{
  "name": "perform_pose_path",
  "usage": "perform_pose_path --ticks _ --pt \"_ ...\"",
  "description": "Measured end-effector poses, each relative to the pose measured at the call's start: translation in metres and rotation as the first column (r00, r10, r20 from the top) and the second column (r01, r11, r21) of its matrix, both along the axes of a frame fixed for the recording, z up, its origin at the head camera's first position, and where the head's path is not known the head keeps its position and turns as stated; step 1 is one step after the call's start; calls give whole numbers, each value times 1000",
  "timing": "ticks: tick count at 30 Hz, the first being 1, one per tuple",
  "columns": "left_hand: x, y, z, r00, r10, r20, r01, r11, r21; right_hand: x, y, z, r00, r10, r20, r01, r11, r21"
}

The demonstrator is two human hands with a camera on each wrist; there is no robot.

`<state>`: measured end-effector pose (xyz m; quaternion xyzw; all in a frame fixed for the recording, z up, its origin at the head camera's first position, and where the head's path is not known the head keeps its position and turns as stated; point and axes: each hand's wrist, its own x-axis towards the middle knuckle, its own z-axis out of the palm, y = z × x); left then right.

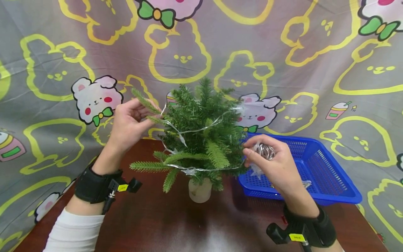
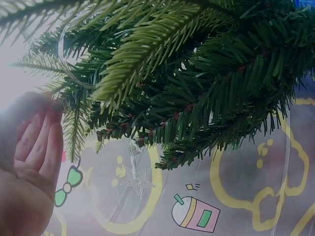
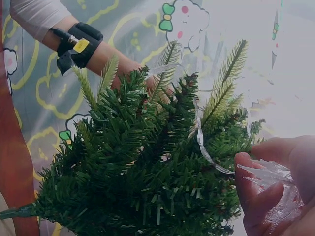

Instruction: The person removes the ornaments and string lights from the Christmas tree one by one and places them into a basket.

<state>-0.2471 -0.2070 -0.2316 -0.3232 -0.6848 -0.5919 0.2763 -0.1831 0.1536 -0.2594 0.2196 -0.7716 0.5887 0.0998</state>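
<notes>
A small artificial Christmas tree (image 1: 201,140) stands upright in a pale round base (image 1: 200,190). Clear string lights (image 1: 201,130) with star-shaped pieces wind across its front in two rows. My left hand (image 1: 130,119) is at the tree's left side, pinching a light-green branch (image 1: 154,119) near its tip; a loop of the wire passes right by the fingertips. To the right of the tree, my right hand (image 1: 272,159) holds the coiled rest of the string lights (image 3: 275,189), whose strand runs from the fingers to the branches. One star (image 2: 137,183) hangs below the foliage in the left wrist view.
A blue plastic basket (image 1: 341,187) sits on the dark wooden table (image 1: 151,217) at the right, behind the right hand, with small items in it. Patterned fabric (image 1: 189,45) hangs close behind the tree.
</notes>
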Motion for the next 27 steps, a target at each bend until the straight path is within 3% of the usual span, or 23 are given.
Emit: perform_pose_path --ticks 4,14,21,27 --pt "3 2 -1 999 48 -24 -49 999 -14 3 1 1 1000 1 -30 0 999 45" --pt "9 5 -3 990 112 -88 -115 993 -27 3 4 -1 996 75 -57 -76 997 -17" --pt "13 9 -3 978 171 -119 -176 984 -33 4 6 -1 999 42 -17 -42 999 -6" --pt "15 11 -4 974 176 -142 -182 983 -26 7 5 0 999 -29 -42 31 997 64"
